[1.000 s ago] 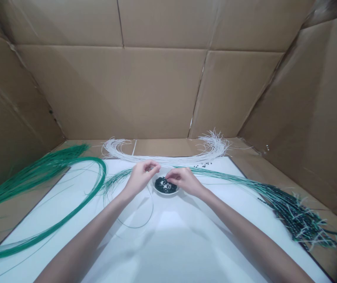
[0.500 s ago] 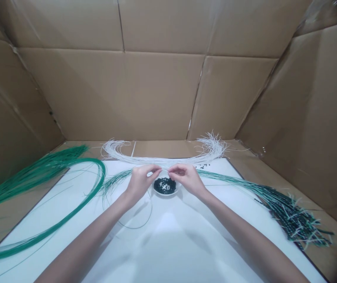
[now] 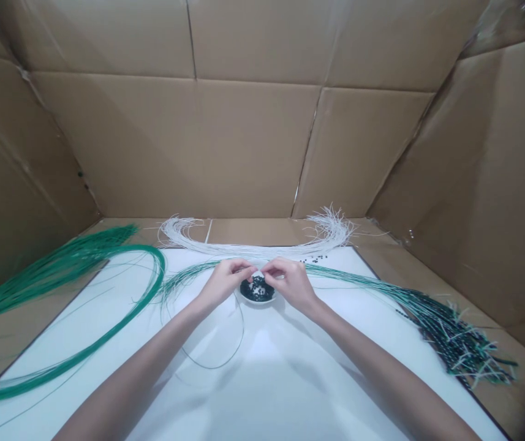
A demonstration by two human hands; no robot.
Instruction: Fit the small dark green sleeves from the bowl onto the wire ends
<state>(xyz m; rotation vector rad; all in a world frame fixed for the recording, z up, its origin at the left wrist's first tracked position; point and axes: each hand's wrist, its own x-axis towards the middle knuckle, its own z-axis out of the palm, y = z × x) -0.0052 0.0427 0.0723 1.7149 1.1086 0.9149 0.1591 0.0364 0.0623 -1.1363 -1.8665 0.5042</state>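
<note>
Above a small white bowl (image 3: 259,302), my left hand (image 3: 226,278) and my right hand (image 3: 291,282) face each other, fingertips almost meeting. Thumb and fingers of both are pinched on a thin string (image 3: 216,367), whose pale end shows faintly between them. The rest of this string loops down onto the table below my left hand. Small dark beads (image 3: 257,290), with some white ones among them, lie in the bowl. Any bead between the fingertips is too small to make out.
Behind my hands lies a bundle of white strings (image 3: 262,250). Green strings (image 3: 124,324) curve at the left. A green bundle with dark beaded ends (image 3: 459,343) lies at the right. Loose dark beads (image 3: 320,259) dot the white table (image 3: 262,392); cardboard walls (image 3: 253,147) surround it.
My two hands have come closer together, the left one moving right, so the gap between the fingertips is narrower. The hanging string loop has shifted slightly right and nearer to me.
</note>
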